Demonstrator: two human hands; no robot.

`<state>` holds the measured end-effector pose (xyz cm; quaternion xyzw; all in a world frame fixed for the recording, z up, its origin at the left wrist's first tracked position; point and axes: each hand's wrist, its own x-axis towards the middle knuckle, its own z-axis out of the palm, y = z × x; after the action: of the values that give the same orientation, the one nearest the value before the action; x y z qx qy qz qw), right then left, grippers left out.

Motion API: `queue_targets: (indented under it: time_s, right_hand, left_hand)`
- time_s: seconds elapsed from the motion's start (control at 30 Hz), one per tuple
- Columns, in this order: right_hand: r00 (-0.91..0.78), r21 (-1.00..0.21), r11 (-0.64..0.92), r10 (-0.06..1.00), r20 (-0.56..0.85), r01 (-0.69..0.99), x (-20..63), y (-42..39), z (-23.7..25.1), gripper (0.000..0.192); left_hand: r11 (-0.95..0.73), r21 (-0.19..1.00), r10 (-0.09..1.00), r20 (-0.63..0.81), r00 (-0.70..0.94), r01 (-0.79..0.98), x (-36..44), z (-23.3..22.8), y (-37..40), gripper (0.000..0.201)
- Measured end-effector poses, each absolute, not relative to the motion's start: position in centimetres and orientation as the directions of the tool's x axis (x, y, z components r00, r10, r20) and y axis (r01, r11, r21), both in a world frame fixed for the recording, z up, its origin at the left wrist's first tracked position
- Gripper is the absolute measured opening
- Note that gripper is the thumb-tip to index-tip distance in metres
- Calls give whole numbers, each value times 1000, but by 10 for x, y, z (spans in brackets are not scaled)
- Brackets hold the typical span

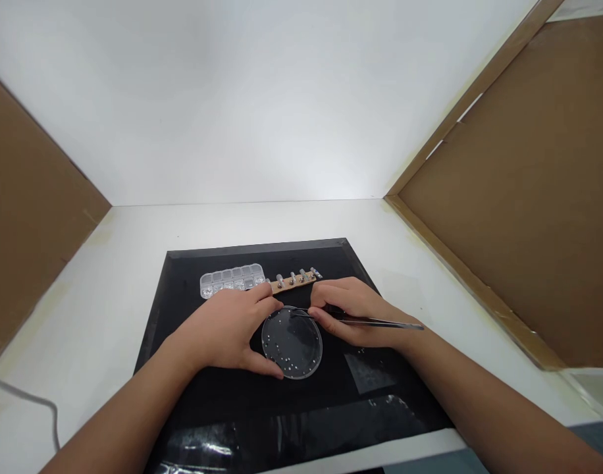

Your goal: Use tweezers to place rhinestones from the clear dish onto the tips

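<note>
Right fingers (325, 320) are pinching tweezers (380, 322); left fingers (264, 366) are gripping the dish (307, 337), likely light, best held by its rim.

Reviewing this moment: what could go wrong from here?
1. The left hand holds the round clear dish by its edge; a nudge could tilt it and scatter the small loose pieces.
2. The tweezers in the right hand reach over the dish, so a slip might knock pieces about.
3. The compartment case lies close beyond the left hand, which could bump it.
</note>
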<state>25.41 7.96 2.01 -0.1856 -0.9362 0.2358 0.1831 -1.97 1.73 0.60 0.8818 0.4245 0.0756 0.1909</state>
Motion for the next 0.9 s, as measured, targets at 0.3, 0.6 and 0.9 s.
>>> queue_targets:
  time_s: [0.3,0.6,0.9]
  right_hand:
    - [-854,-498,820,452,258,283,251,79,15,25]
    - [-849,-515,804,469,244,296,251,79,15,23]
    - [-843,-536,779,495,209,325,253,81,14,27]
  left_hand:
    - [-567,399,778,-27,627,720,-20,4,18,86]
    - [-561,405,781,-30,624,722,-20,4,18,88]
    - [-564,396,780,-31,624,724,-20,4,17,88]
